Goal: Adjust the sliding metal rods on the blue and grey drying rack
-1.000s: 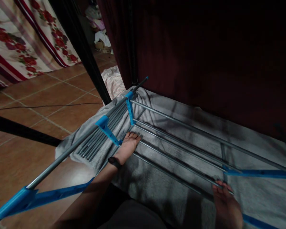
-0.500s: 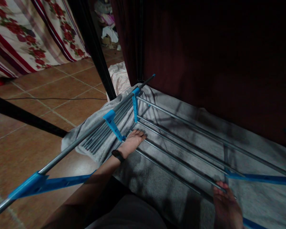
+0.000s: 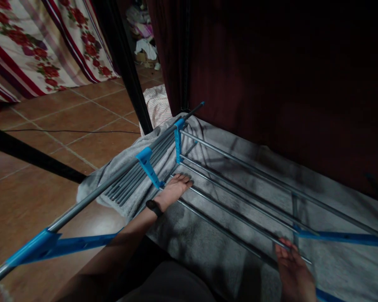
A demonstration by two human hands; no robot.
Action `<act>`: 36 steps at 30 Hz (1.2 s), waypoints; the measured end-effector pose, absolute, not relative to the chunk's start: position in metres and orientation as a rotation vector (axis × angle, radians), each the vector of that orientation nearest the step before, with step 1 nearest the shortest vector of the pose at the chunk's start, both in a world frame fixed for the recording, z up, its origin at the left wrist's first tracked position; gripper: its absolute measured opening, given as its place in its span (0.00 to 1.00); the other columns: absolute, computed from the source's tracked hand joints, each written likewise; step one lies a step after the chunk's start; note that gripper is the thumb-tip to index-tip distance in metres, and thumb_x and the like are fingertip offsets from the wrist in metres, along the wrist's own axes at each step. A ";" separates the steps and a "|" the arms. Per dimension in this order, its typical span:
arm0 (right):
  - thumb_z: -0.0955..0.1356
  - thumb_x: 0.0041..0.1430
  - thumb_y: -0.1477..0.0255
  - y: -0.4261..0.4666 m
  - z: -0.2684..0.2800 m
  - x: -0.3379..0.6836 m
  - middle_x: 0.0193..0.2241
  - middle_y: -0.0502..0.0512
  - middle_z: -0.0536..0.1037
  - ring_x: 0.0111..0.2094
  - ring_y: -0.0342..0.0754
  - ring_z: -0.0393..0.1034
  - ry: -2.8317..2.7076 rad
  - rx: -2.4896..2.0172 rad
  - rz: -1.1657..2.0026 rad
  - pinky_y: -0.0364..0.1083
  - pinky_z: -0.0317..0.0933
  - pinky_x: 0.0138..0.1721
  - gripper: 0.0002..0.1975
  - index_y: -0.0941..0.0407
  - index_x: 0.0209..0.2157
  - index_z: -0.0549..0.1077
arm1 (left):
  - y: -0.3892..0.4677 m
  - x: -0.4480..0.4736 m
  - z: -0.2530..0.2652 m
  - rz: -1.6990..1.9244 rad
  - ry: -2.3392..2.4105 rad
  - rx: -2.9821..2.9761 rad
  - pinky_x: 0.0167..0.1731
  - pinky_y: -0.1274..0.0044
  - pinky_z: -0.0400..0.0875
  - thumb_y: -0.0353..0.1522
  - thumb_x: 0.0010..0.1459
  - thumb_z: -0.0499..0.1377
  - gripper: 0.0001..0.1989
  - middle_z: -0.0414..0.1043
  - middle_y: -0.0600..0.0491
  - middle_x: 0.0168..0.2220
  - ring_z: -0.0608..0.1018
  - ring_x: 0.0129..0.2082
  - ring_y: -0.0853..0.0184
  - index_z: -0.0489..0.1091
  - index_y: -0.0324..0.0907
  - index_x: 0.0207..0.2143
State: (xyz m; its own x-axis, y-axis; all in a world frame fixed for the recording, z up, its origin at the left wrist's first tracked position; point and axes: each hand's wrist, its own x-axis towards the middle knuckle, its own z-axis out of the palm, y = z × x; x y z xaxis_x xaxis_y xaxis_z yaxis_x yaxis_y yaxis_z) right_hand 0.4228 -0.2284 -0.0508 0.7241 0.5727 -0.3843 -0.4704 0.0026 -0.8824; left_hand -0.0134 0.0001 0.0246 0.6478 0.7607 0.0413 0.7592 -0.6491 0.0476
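Note:
A partly assembled rack of grey metal tubes and blue plastic brackets stands over a grey blanket. One metal tube [image 3: 233, 214] runs slantwise between my hands. My left hand [image 3: 175, 188], with a dark band at the wrist, is closed over its far end, beside a blue bracket [image 3: 149, 167]. Near the other end, my right hand [image 3: 291, 260] grips the tube from below, palm up, fingers curled around it. The tube's right tip sticks out past the fingers, close to another blue bracket [image 3: 343, 238] but apart from it. Parallel tubes lie on both sides.
Several loose tubes [image 3: 129, 186] lie bundled on the grey blanket [image 3: 220, 264] at the left. Black posts [image 3: 126, 63] rise nearby. A dark red curtain [image 3: 255, 84] hangs behind. Tiled floor [image 3: 34, 176], a thin cable and a floral curtain [image 3: 44, 46] are at the left.
My right hand has shifted slightly left and up along the tube, and more of the tube's right tip shows. My left hand stays nearly in place.

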 end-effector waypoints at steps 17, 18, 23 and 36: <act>0.77 0.54 0.58 -0.164 0.025 0.279 0.49 0.52 0.82 0.53 0.49 0.76 -0.266 -1.160 0.938 0.54 0.68 0.61 0.18 0.48 0.45 0.79 | 0.009 -0.018 0.009 0.350 1.255 2.643 0.57 0.66 0.67 0.29 0.70 0.51 0.15 0.78 0.50 0.46 0.78 0.48 0.61 0.76 0.47 0.51; 0.77 0.54 0.58 -0.161 0.033 0.276 0.48 0.51 0.82 0.52 0.49 0.77 -0.287 -1.153 0.912 0.54 0.68 0.61 0.18 0.48 0.45 0.79 | 0.010 -0.019 0.006 0.383 1.256 2.630 0.58 0.65 0.67 0.31 0.70 0.52 0.15 0.78 0.49 0.47 0.77 0.49 0.60 0.75 0.47 0.53; 0.74 0.59 0.61 -0.156 0.089 0.278 0.42 0.47 0.83 0.46 0.46 0.78 -0.396 -1.083 0.685 0.53 0.67 0.59 0.13 0.46 0.45 0.76 | 0.014 -0.023 -0.003 0.544 1.270 2.585 0.60 0.63 0.68 0.34 0.69 0.54 0.18 0.77 0.47 0.53 0.76 0.55 0.58 0.73 0.47 0.59; 0.73 0.60 0.66 -0.182 0.203 0.284 0.30 0.43 0.72 0.30 0.45 0.65 -0.570 -1.007 -0.104 0.49 0.67 0.38 0.13 0.44 0.47 0.76 | 0.012 -0.022 -0.002 0.705 1.301 2.511 0.56 0.69 0.75 0.37 0.72 0.49 0.19 0.78 0.46 0.53 0.80 0.52 0.62 0.73 0.44 0.58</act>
State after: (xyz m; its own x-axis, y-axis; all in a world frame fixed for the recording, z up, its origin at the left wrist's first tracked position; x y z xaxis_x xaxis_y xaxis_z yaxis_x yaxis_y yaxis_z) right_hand 0.2844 -0.1815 0.2029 0.8503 0.1738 0.4967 0.3384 0.5424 -0.7690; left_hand -0.0219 0.0115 -0.0017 0.4908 0.8139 0.3109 0.7050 -0.5807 0.4072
